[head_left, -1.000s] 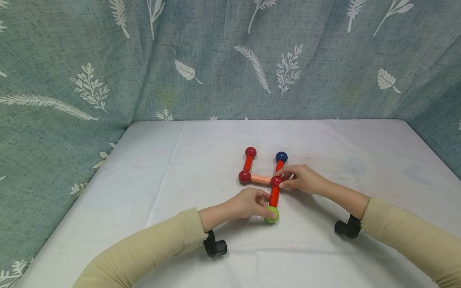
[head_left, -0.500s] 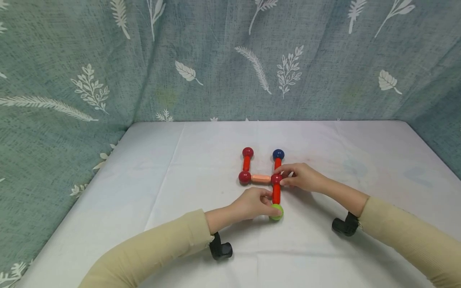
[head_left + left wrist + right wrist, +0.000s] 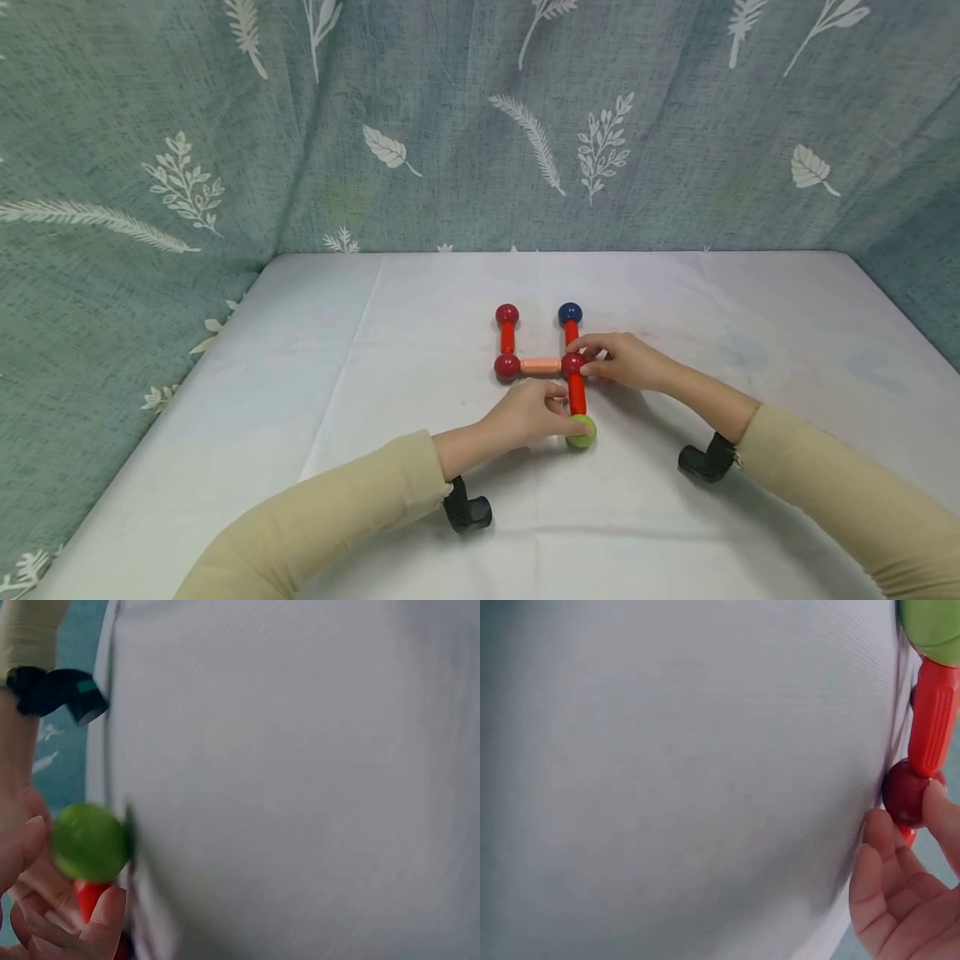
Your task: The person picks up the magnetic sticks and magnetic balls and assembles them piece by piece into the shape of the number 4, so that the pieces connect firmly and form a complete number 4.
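Note:
A figure of balls and rods lies on the white-covered table, shaped much like a 4. My left hand (image 3: 525, 412) grips its near end, thumb on the green ball (image 3: 582, 441) and fingers beside the red rod (image 3: 577, 393). With thumb and fingers, my right hand (image 3: 633, 362) pinches the red ball (image 3: 907, 796) at the junction. Beyond it a partly covered red rod (image 3: 572, 332) leads to a blue ball (image 3: 570, 313). Leftward, an orange rod (image 3: 541, 366) joins a second red ball (image 3: 507, 367), from which another red rod (image 3: 507, 337) reaches the far red ball (image 3: 507, 315).
White cloth (image 3: 390, 333) covers the table around the figure. A grey-green leaf-patterned curtain (image 3: 450, 167) hangs behind the table and along its sides. Black wrist cameras (image 3: 468, 510) sit under both sleeves.
The figure has turned slightly and shifted away from me. Its green end swung right while the far balls moved left. Both hands moved along with it, keeping their holds.

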Motion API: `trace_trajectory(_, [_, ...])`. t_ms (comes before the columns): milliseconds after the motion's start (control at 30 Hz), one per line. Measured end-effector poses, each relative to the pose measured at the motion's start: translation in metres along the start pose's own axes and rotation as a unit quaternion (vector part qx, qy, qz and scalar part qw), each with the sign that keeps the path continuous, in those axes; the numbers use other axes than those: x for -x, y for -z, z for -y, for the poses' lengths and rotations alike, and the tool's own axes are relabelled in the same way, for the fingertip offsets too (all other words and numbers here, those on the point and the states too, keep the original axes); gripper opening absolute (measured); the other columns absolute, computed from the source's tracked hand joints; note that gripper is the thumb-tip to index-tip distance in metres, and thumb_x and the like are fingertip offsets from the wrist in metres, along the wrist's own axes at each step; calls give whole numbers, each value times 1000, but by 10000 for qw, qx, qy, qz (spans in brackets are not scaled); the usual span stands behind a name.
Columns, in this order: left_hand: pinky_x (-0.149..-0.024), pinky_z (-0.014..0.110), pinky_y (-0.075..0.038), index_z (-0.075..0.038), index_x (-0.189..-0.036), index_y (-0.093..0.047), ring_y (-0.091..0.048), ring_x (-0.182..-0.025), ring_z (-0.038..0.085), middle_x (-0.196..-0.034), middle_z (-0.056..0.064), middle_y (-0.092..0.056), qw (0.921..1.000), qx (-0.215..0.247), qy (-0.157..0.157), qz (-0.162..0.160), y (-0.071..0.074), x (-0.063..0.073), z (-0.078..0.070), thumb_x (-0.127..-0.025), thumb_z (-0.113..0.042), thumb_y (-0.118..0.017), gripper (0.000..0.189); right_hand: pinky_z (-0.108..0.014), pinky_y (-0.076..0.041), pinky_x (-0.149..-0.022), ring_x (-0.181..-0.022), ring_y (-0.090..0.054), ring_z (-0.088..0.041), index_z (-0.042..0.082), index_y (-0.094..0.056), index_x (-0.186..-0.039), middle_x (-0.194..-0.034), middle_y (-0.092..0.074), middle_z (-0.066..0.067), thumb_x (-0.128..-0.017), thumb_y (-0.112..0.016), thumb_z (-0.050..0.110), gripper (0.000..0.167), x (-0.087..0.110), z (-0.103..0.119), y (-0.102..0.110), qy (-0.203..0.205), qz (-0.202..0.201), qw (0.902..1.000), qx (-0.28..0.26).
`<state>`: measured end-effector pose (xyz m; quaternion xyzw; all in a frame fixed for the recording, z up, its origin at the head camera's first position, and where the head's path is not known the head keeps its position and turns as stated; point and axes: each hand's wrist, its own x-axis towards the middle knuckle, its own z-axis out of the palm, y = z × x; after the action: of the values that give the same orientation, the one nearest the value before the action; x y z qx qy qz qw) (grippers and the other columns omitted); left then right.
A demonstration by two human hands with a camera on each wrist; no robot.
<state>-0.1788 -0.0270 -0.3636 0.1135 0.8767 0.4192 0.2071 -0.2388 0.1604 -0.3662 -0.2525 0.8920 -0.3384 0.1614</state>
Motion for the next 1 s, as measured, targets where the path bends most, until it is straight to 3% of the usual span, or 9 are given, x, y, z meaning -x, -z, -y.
trace_trajectory(67, [-57,24,-44,-4,-120,-59,-56,-70,13,-81,0,-64,9996,-154,-163,-197,11,-1,-2,-75,-28,-75,54,-26,-49,-64,-67,-54,-15,2,-56,-119,-95,-60,-13,-86,-61,4,34,0,1,1,-57,89,9999,-23])
trace_trajectory(133, [-57,23,-43,-6,-123,-57,-55,-70,13,-80,0,-64,9952,-647,-483,-555,25,-2,-2,-77,-26,-73,53,-27,-50,-66,-70,-55,-16,3,-56,-121,-99,-60,-14,-86,-60,4,35,0,1,3,-134,158,9998,-31])
trace_trajectory(200, [-54,23,-41,-9,-124,-56,-54,-67,14,-78,0,-63,9834,-1460,-637,-870,39,-3,-2,-80,-26,-71,50,-27,-50,-67,-71,-55,-16,3,-55,-121,-102,-60,-16,-87,-59,5,34,-1,2,4,-210,185,9996,-31])
trace_trajectory(267, [-52,23,-41,-11,-124,-56,-53,-66,14,-81,1,-63,9644,-2318,-629,-1109,50,-6,0,-80,-28,-71,50,-27,-49,-67,-72,-56,-16,4,-56,-122,-104,-60,-17,-88,-59,8,34,-1,2,5,-302,170,9994,-54])
trace_trajectory(333, [-51,23,-40,-14,-124,-57,-53,-70,14,-90,3,-64,9506,-2863,-475,-1105,57,-10,4,-80,-31,-71,50,-27,-49,-67,-71,-56,-16,5,-56,-122,-104,-60,-17,-88,-60,11,35,-2,3,5,-399,140,9991,-85])
trace_trajectory(367, [-52,24,-40,-15,-124,-57,-53,-72,15,-97,3,-65,9477,-3003,-361,-1018,59,-12,6,-79,-31,-71,50,-26,-49,-66,-70,-56,-16,5,-56,-122,-102,-60,-16,-88,-60,12,36,-2,4,4,-451,129,9988,-122])
trace_trajectory(467, [-57,24,-41,-17,-122,-60,-53,-78,15,-107,4,-64,9490,-3042,-142,-816,60,-17,14,-79,-31,-71,47,-25,-47,-64,-68,-56,-16,6,-58,-121,-97,-60,-12,-86,-63,15,36,-4,7,2,-575,80,9981,-182])
trace_trajectory(567, [-60,24,-41,-16,-120,-62,-53,-80,15,-106,3,-64,9548,-2895,-26,-681,60,-21,19,-79,-29,-71,43,-24,-46,-63,-67,-55,-16,6,-61,-118,-92,-59,-9,-85,-65,16,34,-6,8,1,-579,25,9982,-149])
trace_trajectory(1000, [-60,23,-38,-16,-118,-63,-51,-79,14,-106,3,-64,9611,-2678,-3,-676,60,-24,22,-79,-27,-71,41,-25,-42,-58,-63,-51,-17,4,-62,-116,-85,-58,-7,-85,-64,14,32,-5,9,0,-520,-75,9982,-282])
